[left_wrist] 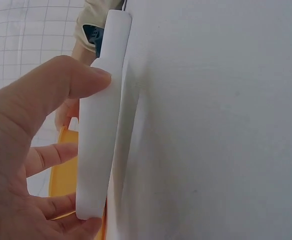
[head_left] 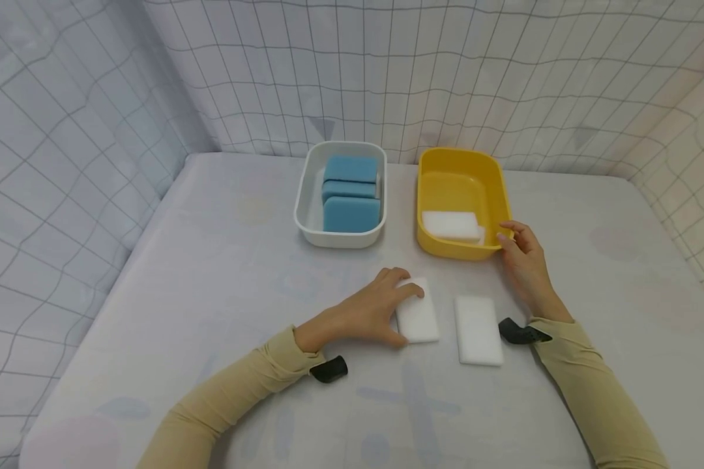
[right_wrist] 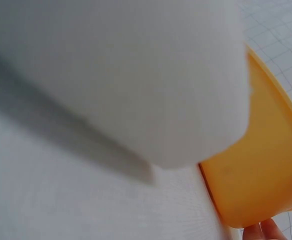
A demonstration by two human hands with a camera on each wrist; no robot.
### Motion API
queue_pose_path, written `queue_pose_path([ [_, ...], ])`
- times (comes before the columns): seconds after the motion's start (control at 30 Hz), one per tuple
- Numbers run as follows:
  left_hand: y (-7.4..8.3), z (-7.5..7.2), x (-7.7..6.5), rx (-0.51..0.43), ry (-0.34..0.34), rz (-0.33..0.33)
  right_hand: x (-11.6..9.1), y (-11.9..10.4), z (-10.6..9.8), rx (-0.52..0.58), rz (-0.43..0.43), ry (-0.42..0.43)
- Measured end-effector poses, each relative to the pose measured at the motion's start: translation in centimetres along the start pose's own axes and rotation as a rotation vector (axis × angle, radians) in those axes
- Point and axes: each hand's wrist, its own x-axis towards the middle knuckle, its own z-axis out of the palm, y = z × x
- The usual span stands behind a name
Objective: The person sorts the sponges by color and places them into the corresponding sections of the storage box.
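My left hand (head_left: 369,312) grips a white sponge block (head_left: 419,320) lying on the table, thumb at its near end and fingertips over its far part. The left wrist view shows the thumb pressed to the block's (left_wrist: 98,135) edge. With my right hand (head_left: 529,267) I hold the near right corner of a yellow tub (head_left: 454,250) by its rim. Inside that tub, white sponge blocks (head_left: 448,225) lie at the near side. A second white sponge block (head_left: 479,332) rests flat between my hands; a blurred white block (right_wrist: 186,100) fills much of the right wrist view.
Left of the yellow tub stands a white tub (head_left: 339,240) holding several blue sponges (head_left: 352,216). A grid-patterned curtain (head_left: 352,78) hangs behind and along both sides of the table (head_left: 240,260). Each wrist carries a black device (head_left: 330,370).
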Motion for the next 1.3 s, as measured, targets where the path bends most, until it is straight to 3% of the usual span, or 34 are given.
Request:
queue_pose_path([
  [0.43,-0.4,-1.1,0.4,-0.017,0.077,0.085,0.4,0.0,0.0,0.017,-0.019,-0.002],
  [0.67,-0.4,-1.7,0.3,-0.03,0.046,0.078,0.4,0.4,0.0,0.021,-0.014,-0.008],
  [1.3,-0.3,-4.1,1.5,-0.016,0.099,0.092,0.2,0.3,-0.2,0.014,-0.007,0.005],
])
